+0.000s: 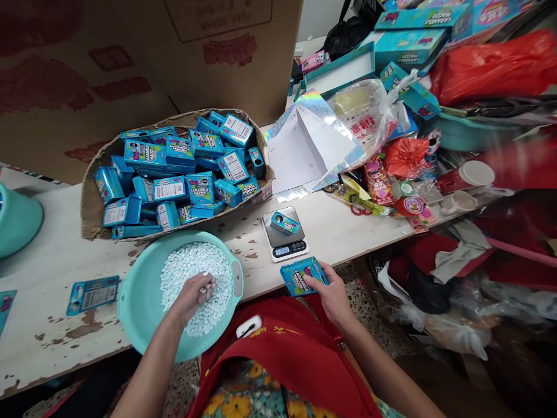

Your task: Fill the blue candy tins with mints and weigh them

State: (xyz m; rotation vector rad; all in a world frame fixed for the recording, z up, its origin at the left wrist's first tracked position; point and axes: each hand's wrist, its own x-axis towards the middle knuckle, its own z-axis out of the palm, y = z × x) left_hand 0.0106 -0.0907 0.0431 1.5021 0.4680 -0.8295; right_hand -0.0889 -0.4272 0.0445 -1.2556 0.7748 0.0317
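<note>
Inside the turquoise basin (138,325), my left hand (194,295) is closed around a few white candies, over a heap of the same small white candies (191,258). My right hand (334,293) grips a blue candy box (300,277) printed "Caramelo Macizo", held just off the table's front edge. Behind that box, a small digital scale (290,251) carries another small blue candy box (285,223) on its metal plate. A cut-down cardboard tray (89,223) beyond the basin is piled with many similar blue boxes.
A flattened blue box (93,295) lies left of the basin, near a second turquoise tub (20,220). Holographic sheets (300,148), plastic bags and red scissors (361,210) crowd the right side. A large cardboard carton (148,58) stands behind the tray.
</note>
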